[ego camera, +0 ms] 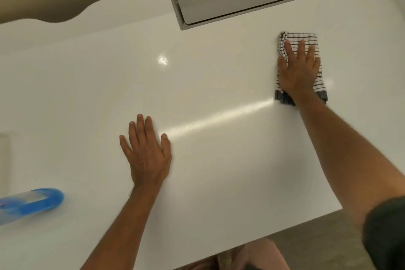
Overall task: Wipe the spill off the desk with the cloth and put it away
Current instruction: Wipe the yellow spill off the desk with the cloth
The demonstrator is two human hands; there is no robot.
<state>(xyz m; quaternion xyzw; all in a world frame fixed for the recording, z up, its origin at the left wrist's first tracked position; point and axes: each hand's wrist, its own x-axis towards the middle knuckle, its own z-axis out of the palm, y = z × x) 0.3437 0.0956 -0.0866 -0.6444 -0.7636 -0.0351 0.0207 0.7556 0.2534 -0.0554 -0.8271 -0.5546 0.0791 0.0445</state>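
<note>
A: Head view is showing the white desk [87,76], wiping under way.
B: Right hand [298,70] is pressing flat on the striped cloth [311,38] at two o'clock; left hand [146,149] is resting spread, empty, at six.
A: No spill visible; stowing the cloth looks next.

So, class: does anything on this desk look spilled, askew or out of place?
One thing: a blue bottle lies on its side near the desk's left edge. No spill shows. The right hand presses the striped cloth flat.
</note>
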